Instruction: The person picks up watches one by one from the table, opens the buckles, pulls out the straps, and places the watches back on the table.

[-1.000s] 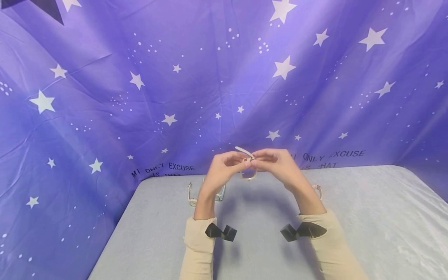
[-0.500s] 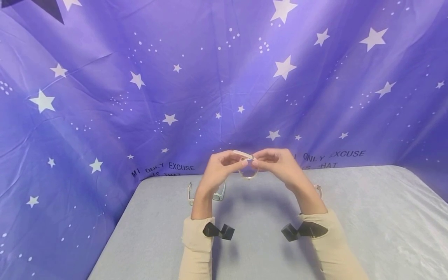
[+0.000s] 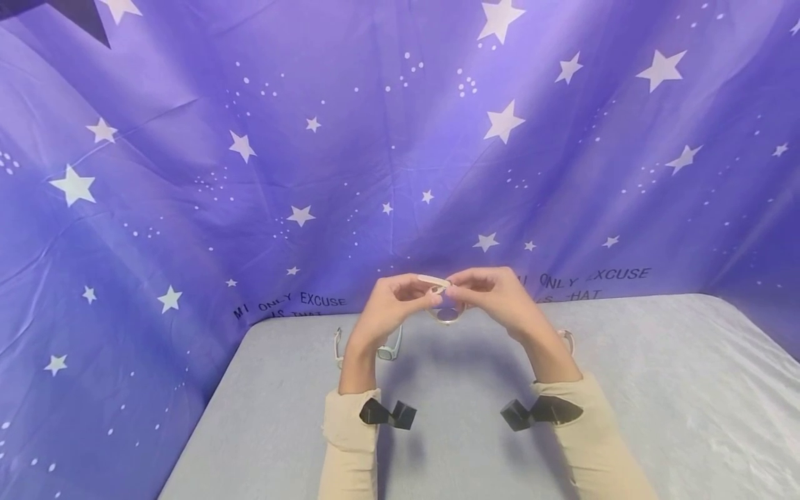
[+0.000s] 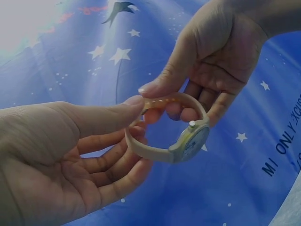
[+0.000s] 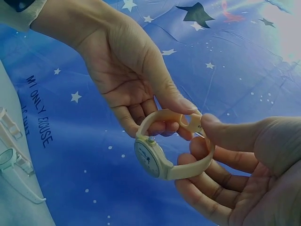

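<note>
We see a cream-coloured wristwatch (image 5: 165, 166) with round pale dial (image 5: 147, 157) and hole-punched strap (image 4: 151, 153). The strap curves into a ring; the dial faces outward, opposite the pinched ends. Our left hand (image 3: 387, 307) and right hand (image 3: 498, 297) pinch these ends tightly above the grey cloth-covered table (image 3: 459, 444).

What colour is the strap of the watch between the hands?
The watch strap is pale cream, clearest in the right wrist view.

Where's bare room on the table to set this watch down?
The table is bare between the left sleeve and right sleeve, and right of the latter. Crowded: by the left forearm, other watches; by the right forearm, a strap.
</note>
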The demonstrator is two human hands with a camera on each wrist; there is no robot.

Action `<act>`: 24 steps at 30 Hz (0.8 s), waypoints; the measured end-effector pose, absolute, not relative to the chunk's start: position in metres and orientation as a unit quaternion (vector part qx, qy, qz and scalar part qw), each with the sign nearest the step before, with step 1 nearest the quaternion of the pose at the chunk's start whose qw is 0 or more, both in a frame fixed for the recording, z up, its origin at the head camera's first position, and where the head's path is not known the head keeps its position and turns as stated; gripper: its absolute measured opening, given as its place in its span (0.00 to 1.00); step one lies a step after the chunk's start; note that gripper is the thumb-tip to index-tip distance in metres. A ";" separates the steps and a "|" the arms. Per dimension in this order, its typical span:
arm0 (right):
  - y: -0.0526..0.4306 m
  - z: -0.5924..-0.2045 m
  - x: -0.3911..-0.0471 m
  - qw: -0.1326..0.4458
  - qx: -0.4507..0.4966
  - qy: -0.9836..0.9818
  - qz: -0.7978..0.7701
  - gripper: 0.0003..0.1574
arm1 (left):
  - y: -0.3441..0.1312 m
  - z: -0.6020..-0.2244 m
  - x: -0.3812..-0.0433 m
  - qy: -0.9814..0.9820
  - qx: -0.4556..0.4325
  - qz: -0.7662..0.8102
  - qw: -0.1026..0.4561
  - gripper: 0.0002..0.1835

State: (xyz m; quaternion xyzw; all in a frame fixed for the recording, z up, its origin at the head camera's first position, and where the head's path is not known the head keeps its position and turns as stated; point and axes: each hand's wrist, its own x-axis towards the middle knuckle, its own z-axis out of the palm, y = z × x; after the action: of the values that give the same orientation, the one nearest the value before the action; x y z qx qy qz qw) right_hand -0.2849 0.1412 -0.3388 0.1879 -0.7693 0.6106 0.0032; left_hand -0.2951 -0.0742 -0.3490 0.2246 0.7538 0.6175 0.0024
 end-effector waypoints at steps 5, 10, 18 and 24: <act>0.141 -0.340 -0.285 0.008 0.195 -0.771 0.606 0.18 | -0.076 -0.350 -0.296 0.746 0.236 0.622 0.013 0.13; 0.142 -0.340 -0.286 0.007 0.203 -0.772 0.602 0.18 | -0.077 -0.350 -0.296 0.741 0.229 0.631 0.007 0.12; 0.141 -0.340 -0.286 0.007 0.198 -0.771 0.606 0.16 | -0.076 -0.350 -0.296 0.733 0.217 0.644 -0.006 0.14; 0.140 -0.339 -0.286 0.007 0.191 -0.769 0.610 0.18 | -0.072 -0.349 -0.297 0.733 0.214 0.645 -0.014 0.14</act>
State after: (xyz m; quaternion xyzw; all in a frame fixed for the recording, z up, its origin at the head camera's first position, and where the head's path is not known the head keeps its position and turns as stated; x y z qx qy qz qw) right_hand -0.2864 0.1396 -0.3395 0.1908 -0.7688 0.6103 0.0071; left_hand -0.2967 -0.0722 -0.3495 0.2136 0.7332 0.6454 -0.0141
